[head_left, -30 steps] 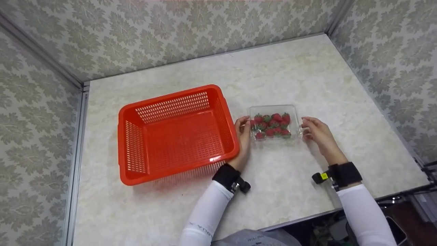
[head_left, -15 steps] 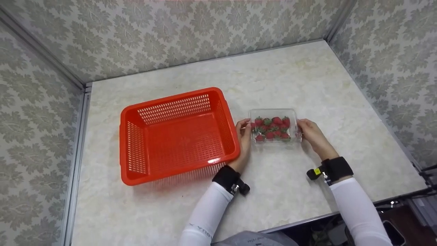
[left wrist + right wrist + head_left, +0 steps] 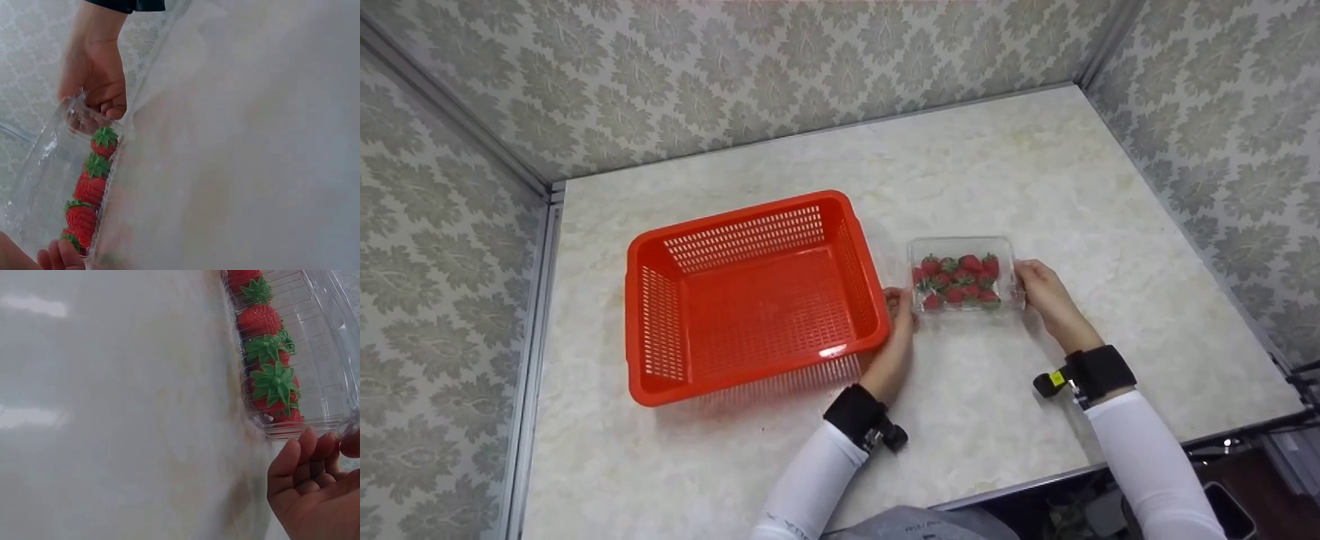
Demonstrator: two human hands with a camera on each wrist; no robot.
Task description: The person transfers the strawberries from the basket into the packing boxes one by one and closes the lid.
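A clear plastic clamshell box (image 3: pixel 1005 251) lies on the table with several strawberries (image 3: pixel 960 279) inside. My right hand (image 3: pixel 1048 302) pinches the box's right end; in the right wrist view its thumb and curled fingers (image 3: pixel 308 444) meet at the clear rim. At the opposite end, my left hand (image 3: pixel 894 341) lies between the box and a red basket (image 3: pixel 765 315). Its fingertips (image 3: pixel 67 254) are right at the box's near left corner in the left wrist view, loosely bent. Most of the left palm is out of that view.
The slotted basket stands left of the box, its right wall close beside my left hand. Behind the pale table (image 3: pixel 960 165) rises a patterned wall (image 3: pixel 825 67). The table's front edge runs under my forearms.
My right hand has moved left and taken hold of the box's right end. My left hand has slid toward me along the box's left side.
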